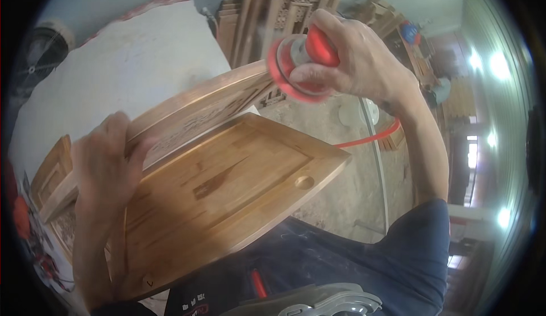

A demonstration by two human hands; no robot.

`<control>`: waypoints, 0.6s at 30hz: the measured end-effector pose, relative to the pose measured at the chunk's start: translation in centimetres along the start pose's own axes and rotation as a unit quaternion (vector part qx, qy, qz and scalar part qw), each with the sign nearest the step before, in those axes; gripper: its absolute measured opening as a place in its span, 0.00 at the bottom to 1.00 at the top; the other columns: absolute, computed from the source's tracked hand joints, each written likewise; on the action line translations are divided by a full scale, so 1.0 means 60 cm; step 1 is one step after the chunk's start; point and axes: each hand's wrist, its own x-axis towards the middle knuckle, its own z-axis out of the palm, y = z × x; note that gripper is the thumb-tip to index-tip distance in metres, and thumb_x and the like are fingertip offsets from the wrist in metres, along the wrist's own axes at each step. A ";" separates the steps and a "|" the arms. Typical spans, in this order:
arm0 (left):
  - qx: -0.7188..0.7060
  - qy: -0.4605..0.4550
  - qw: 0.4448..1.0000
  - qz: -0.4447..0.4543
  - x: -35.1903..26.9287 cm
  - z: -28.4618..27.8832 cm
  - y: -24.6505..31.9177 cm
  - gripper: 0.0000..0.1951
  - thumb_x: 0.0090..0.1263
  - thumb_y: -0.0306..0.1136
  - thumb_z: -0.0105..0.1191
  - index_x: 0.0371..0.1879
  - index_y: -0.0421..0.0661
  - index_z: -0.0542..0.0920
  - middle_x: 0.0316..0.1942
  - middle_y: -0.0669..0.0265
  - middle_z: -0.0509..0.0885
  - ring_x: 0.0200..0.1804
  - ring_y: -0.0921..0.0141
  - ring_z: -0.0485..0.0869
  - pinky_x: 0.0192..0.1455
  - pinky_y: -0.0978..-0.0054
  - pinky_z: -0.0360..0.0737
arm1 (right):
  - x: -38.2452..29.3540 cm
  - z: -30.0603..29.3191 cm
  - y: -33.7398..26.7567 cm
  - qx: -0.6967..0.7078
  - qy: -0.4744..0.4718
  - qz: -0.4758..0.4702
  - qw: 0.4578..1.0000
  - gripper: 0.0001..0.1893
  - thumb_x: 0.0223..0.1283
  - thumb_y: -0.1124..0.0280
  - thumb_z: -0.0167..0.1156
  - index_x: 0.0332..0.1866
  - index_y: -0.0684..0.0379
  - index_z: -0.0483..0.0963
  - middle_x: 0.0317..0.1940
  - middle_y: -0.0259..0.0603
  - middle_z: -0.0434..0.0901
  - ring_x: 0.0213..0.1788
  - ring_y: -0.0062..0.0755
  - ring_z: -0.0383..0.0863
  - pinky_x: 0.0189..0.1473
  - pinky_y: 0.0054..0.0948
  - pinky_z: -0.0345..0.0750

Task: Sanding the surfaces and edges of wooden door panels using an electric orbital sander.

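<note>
My right hand (362, 55) is wrapped around a red palm orbital sander (322, 49), its round pad turned towards the far end of a carved wooden door panel (192, 92). Whether the pad touches the wood is not clear. That panel stands tilted on edge, and my left hand (106, 162), blurred, grips its near end. Below it lies a flat wooden cabinet door (239, 175) with a recessed centre, a dark patch in the grain and a round hinge-cup hole (304, 182) near one edge. A red hose (371, 139) runs below my right forearm.
A white-covered work surface (140, 64) extends beyond the panels. Carved wooden doors (298, 4) lean against the wall, with stacked wood pieces (375, 13) beside them. A black fan (36, 55) stands at far left. Another wooden panel (53, 171) lies left of my left hand.
</note>
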 end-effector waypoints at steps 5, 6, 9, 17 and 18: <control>0.012 0.000 0.999 -0.052 -0.008 -0.004 0.015 0.18 0.68 0.37 0.71 0.32 0.43 0.72 0.22 0.60 0.74 0.23 0.62 0.70 0.32 0.62 0.73 | -0.050 -0.026 0.055 0.016 -0.025 0.165 0.986 0.26 0.52 0.56 0.81 0.44 0.61 0.74 0.36 0.44 0.85 0.36 0.42 0.84 0.44 0.41 0.82; 0.017 -0.006 0.998 -0.057 -0.008 -0.007 0.017 0.18 0.68 0.36 0.71 0.32 0.42 0.72 0.22 0.60 0.74 0.23 0.62 0.70 0.32 0.62 0.73 | -0.062 -0.029 0.068 0.011 -0.016 0.176 0.984 0.26 0.52 0.56 0.81 0.44 0.61 0.74 0.36 0.44 0.85 0.36 0.43 0.84 0.45 0.41 0.81; 0.028 -0.023 0.996 -0.081 -0.008 -0.009 0.018 0.18 0.67 0.36 0.72 0.33 0.42 0.72 0.23 0.59 0.74 0.22 0.60 0.69 0.31 0.61 0.73 | -0.089 -0.038 0.100 -0.004 0.006 0.203 0.979 0.25 0.52 0.57 0.80 0.44 0.61 0.74 0.36 0.45 0.85 0.38 0.43 0.85 0.46 0.41 0.80; 0.055 0.021 0.997 -0.042 -0.013 -0.005 0.025 0.17 0.66 0.34 0.71 0.32 0.41 0.72 0.23 0.57 0.74 0.23 0.57 0.68 0.31 0.61 0.72 | -0.061 -0.024 0.042 0.025 0.007 0.096 0.995 0.24 0.54 0.55 0.77 0.45 0.62 0.76 0.36 0.50 0.87 0.35 0.49 0.86 0.42 0.44 0.83; 0.047 0.020 0.998 -0.047 -0.013 -0.005 0.028 0.17 0.66 0.33 0.71 0.32 0.41 0.73 0.23 0.57 0.73 0.23 0.57 0.68 0.31 0.61 0.72 | -0.056 -0.023 0.037 0.030 -0.018 0.104 0.994 0.23 0.55 0.56 0.77 0.46 0.61 0.76 0.37 0.48 0.86 0.37 0.48 0.85 0.44 0.45 0.82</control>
